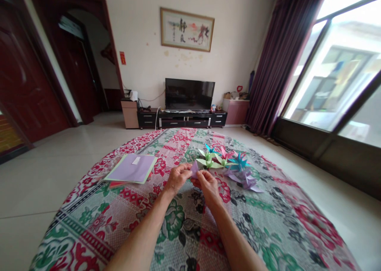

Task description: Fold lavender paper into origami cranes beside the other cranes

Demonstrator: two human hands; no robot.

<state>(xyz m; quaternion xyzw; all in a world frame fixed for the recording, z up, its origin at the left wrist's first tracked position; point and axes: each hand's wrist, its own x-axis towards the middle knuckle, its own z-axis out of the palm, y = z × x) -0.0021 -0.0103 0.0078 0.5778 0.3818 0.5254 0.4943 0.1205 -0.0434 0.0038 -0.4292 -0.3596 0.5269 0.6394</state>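
A small folded piece of purple paper (194,168) is held up between my two hands, its pointed tip upward. My left hand (179,179) pinches its left side with thumb and fingers. On the lower right edge, my right hand (208,185) grips it, with the fingers partly hidden behind. Just beyond and to the right lie several folded paper cranes: green ones (209,159), blue ones (239,161), pink ones (225,154) and purple ones (247,180). To the left rests a stack of square coloured paper, a purple sheet (131,168) on top.
A round table with a flowered cloth (131,223) spreads beneath my arms. On the paper stack lies a small white slip (136,160). Across the floor stand a television (189,94) and a low black cabinet (174,120); curtains (276,56) and a window are at the right.
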